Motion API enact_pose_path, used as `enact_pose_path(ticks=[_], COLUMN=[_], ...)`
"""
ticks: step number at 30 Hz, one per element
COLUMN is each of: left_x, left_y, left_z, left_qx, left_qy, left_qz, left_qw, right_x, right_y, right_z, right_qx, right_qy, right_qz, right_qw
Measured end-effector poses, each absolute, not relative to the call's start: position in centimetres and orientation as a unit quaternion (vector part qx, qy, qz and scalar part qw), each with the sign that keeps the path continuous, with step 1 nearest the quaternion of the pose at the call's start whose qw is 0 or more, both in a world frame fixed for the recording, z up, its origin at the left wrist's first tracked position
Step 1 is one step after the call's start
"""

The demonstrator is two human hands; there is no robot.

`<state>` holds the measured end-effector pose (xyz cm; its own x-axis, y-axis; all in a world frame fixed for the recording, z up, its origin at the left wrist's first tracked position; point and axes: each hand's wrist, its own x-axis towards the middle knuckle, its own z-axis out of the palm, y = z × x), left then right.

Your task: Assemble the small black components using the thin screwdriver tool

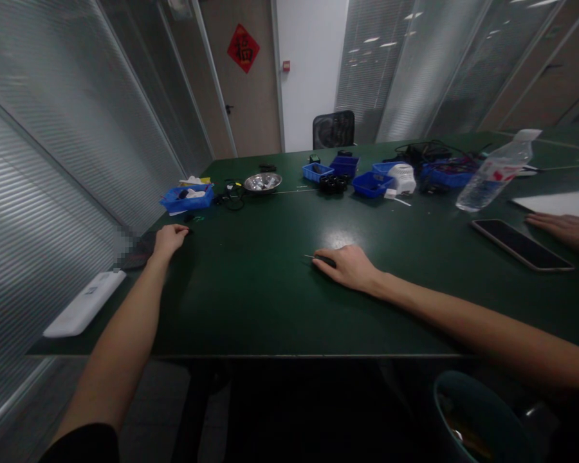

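Observation:
My left hand (pixel 170 239) is over the left part of the green table, its fingertips closed on a small black piece (pixel 190 230) too small to name. Another dark bit (pixel 188 218) and a thin green item (pixel 199 218) lie just beyond it. Near the middle of the table, my right hand (pixel 348 266) rests with its fingers wrapped round a screwdriver (pixel 326 260). The dark handle is partly hidden in the palm, and the thin metal shaft points left.
Beyond my hands stand a blue bin (pixel 188 200), a metal bowl (pixel 263 183), blue trays (pixel 370 185) and tangled cables (pixel 427 153). To the right are a tilted water bottle (pixel 495 172), a phone (pixel 521 244) and another person's hand (pixel 564 228). A white case (pixel 84 305) lies left.

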<state>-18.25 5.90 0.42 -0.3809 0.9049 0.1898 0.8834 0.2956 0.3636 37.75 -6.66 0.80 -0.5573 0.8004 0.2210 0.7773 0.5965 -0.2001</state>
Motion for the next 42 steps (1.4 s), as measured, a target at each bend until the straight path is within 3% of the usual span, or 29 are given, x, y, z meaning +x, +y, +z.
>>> enact_pose_path(ticks=[23, 30, 42], left_x=[-18.12, -18.01, -18.35], left_y=[5.49, 5.47, 6.13], left_z=[0.30, 0.32, -0.42], left_qx=[0.587, 0.558, 0.576], left_qy=[0.766, 0.772, 0.757], left_qz=[0.262, 0.303, 0.306], left_qw=[-0.013, 0.041, 0.041], right_x=[37.66, 37.66, 37.64], right_y=[-6.76, -6.71, -6.74], right_z=[1.06, 0.94, 0.91], right_qx=[-0.453, -0.449, -0.448], right_qy=[-0.880, -0.882, -0.881], right_qz=[0.040, 0.037, 0.038], right_qw=[0.137, 0.140, 0.144])
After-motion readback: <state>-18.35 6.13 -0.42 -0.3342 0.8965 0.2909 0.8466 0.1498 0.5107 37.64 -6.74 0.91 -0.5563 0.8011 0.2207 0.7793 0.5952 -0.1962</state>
